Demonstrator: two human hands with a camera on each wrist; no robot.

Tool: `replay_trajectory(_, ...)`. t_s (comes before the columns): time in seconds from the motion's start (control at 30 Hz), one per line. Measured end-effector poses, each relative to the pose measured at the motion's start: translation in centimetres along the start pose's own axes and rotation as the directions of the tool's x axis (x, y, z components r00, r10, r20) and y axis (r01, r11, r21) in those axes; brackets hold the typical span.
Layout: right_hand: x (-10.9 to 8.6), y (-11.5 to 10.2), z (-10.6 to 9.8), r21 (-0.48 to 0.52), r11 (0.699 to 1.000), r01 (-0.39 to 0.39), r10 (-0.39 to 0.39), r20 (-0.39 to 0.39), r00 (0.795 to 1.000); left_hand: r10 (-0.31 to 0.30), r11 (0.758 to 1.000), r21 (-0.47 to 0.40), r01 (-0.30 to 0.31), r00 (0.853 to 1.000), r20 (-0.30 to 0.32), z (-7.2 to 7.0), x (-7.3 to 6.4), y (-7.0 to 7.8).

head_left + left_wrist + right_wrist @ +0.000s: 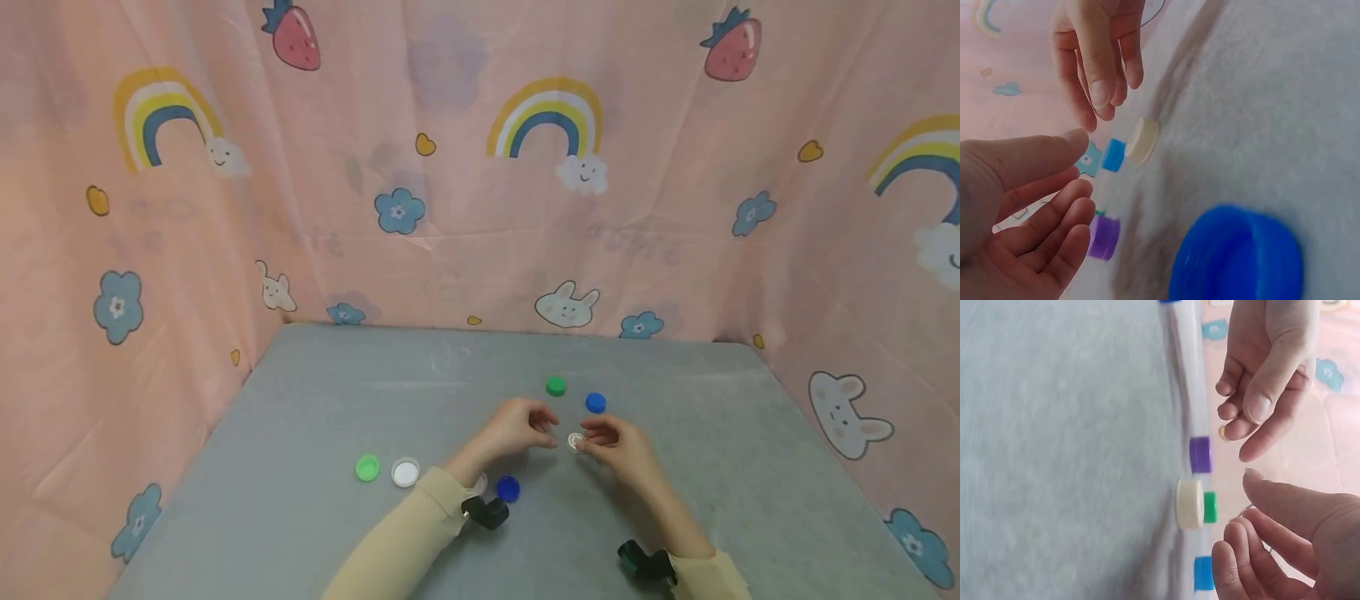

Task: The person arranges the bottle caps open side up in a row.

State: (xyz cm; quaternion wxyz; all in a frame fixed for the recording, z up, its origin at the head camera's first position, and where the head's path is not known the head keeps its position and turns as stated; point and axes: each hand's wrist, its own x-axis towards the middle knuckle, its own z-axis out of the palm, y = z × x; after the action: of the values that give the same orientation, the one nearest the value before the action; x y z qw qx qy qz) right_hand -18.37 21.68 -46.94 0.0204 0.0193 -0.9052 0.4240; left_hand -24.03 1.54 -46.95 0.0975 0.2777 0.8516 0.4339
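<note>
My left hand (517, 428) hovers over the table with its fingers loosely bent and thumb apart, holding nothing. Facing it, my right hand (621, 450) also has nothing between thumb and fingers. A cream bottle cap (575, 442) lies between the two hands, its edge overlapped by the right fingertips in the head view. Just beyond the right hand is a blue cap (596, 403), and a green cap (555, 386) lies farther back. The wrist views also show a purple cap (1200, 455) near the left hand, which hides it from the head camera.
On the left of the grey table (300, 533) lie a light green cap (367, 467) and a white cap (405, 473). A dark blue cap (507, 488) sits by the left wrist, whose sleeve partly covers another whitish cap (481, 483). A patterned pink curtain (465, 267) surrounds the table.
</note>
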Motion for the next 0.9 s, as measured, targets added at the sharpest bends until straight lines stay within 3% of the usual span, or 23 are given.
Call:
replay_trajectory(0.17,0.2,0.6,-0.3,-0.035,0.999,-0.01,0.01,-0.007,1.0,-0.024,0.999,-0.031,0.024,1.0,-0.002,1.1,1.0,0.1)
replay_trajectory(0.43,0.3,1.4,-0.1,-0.04,0.999,-0.02,0.022,0.04,0.999,-0.039,0.999,-0.004,0.039,0.999,0.015,2.5,1.9,0.6)
replay_trajectory(0.9,0.5,1.6,0.6,-0.119,0.993,-0.017,0.023,0.043,0.999,-0.035,0.998,0.052,0.033,0.999,0.036,2.8,1.8,0.7)
